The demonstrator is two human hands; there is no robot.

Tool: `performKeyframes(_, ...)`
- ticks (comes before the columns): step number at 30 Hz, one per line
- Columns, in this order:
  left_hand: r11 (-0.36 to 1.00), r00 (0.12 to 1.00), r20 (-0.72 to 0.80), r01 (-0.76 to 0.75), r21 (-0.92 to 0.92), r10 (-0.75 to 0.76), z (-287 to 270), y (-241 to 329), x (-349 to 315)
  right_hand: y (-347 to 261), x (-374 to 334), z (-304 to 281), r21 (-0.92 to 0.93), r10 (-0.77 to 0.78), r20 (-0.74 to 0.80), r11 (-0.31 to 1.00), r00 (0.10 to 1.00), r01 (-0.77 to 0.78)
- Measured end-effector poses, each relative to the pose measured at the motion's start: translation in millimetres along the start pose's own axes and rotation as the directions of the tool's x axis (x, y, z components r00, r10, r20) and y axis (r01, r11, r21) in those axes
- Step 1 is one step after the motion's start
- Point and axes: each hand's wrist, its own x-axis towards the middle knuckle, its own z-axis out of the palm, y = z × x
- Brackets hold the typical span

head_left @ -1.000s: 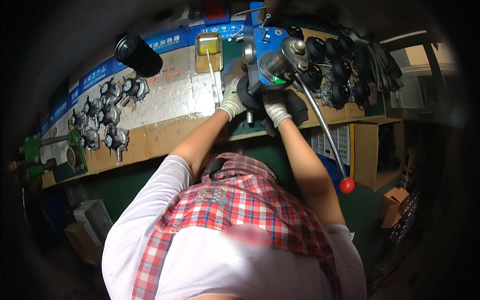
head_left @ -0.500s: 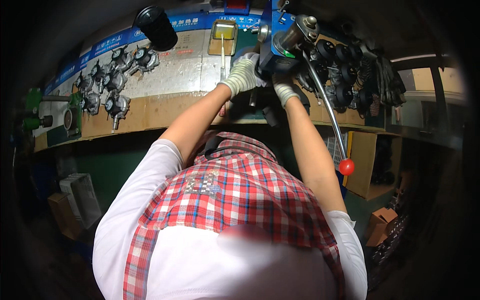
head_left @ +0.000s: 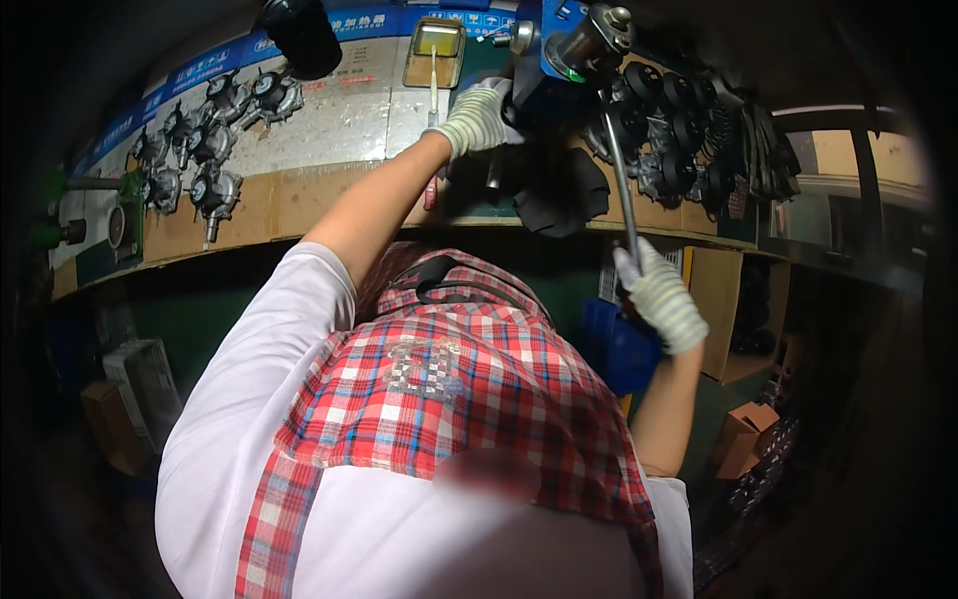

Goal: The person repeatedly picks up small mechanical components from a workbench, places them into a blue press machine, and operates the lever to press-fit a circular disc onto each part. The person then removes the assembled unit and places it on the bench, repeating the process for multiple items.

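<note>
My left hand (head_left: 479, 118), in a striped knit glove, is at the working end of a blue lever press (head_left: 547, 95). Its fingers curl around something at the press's side that I cannot make out, as the press partly hides them. My right hand (head_left: 663, 301), gloved the same way, is closed around the lower end of the press's long metal lever (head_left: 619, 165), whose red knob it covers. Below the press, at the bench's front edge, a black finned part (head_left: 567, 195) shows in shadow. A brush (head_left: 433, 90) lies left of my left hand, its tip in a shallow tray (head_left: 409, 72).
Several metal pump-like parts (head_left: 213, 145) stand on the left of the bench, near a green fixture (head_left: 130, 215). A black stack (head_left: 299, 40) stands behind them. Black-wheeled parts (head_left: 684, 130) crowd the right side. Below are a cardboard box (head_left: 718, 309) and a blue bin (head_left: 619, 344).
My right hand has left the area under the press, moved down and right, and taken hold of the lever's end. My left hand stays beside the press. The black finned part is now in fuller view.
</note>
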Motion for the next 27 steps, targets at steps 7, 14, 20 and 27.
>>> performKeyframes(7, 0.999, 0.998, 0.052, 0.027, -0.024, -0.026, -6, 6, 0, 9, 63, 104, 0.144, 0.165, -0.212, 0.98, 0.963, -0.136)
performKeyframes(14, 0.998, 0.998, 0.055, 0.028, -0.062, -0.025, -6, 5, -1, 18, 71, 120, 0.26, 0.158, -0.308, 0.963, 0.938, -0.077)
performKeyframes(20, 0.989, 1.0, 0.011, -0.007, -0.145, 0.009, 6, -7, 4, -4, 69, 108, 0.195, 0.253, -0.333, 0.961, 0.908, -0.196)
performKeyframes(27, 0.963, 0.994, 0.01, -0.104, -0.25, 0.11, 13, -12, 9, 3, 85, 122, 0.196, 0.288, -0.281, 0.951, 0.915, -0.239)
